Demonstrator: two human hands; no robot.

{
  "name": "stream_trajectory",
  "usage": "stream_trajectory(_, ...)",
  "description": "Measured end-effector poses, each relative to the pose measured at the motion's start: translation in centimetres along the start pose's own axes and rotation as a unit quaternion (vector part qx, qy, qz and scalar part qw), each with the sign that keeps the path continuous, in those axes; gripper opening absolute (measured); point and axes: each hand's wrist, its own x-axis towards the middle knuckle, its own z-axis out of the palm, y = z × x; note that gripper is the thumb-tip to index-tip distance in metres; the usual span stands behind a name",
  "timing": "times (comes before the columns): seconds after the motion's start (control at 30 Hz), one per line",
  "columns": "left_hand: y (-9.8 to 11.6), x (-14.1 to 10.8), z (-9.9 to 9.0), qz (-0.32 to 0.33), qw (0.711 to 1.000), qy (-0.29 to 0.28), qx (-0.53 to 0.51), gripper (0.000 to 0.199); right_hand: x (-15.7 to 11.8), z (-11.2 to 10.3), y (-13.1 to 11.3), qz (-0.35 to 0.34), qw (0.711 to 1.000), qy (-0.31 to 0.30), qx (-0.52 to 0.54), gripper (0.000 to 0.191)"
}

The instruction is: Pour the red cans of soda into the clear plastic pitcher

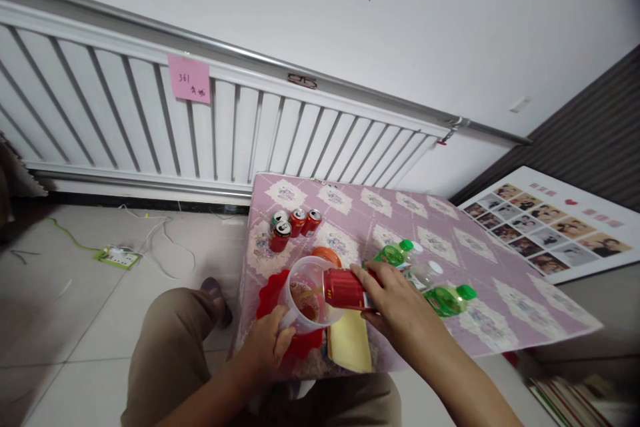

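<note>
A red can [345,288] juts leftward from the right grip [393,295], its long axis nearly level and its mouth end over a clear plastic jug [306,269], as brown liquid [306,301] pours in at a table [410,213]. The right grip, wrapped around the can, is the nearer hand; the left grip [267,340], closed on the jug's handle, sits left of the can and closer to the wearer. Green-capped bottles [395,255] are just beyond the right grip. Ahead and left of the left grip, a pink note [189,79] reads "361" above handwritten characters; the can's lettering is illegible.
</note>
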Motion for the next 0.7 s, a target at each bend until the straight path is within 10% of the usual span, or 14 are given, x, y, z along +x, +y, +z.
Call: stream_trajectory(0.7, -0.1, 0.0, 0.1, 0.014, 1.000, 0.012, -0.006, 0.020, 3.7, -2.5, -3.2, -0.075, 0.977, -0.063, -0.190, 0.035)
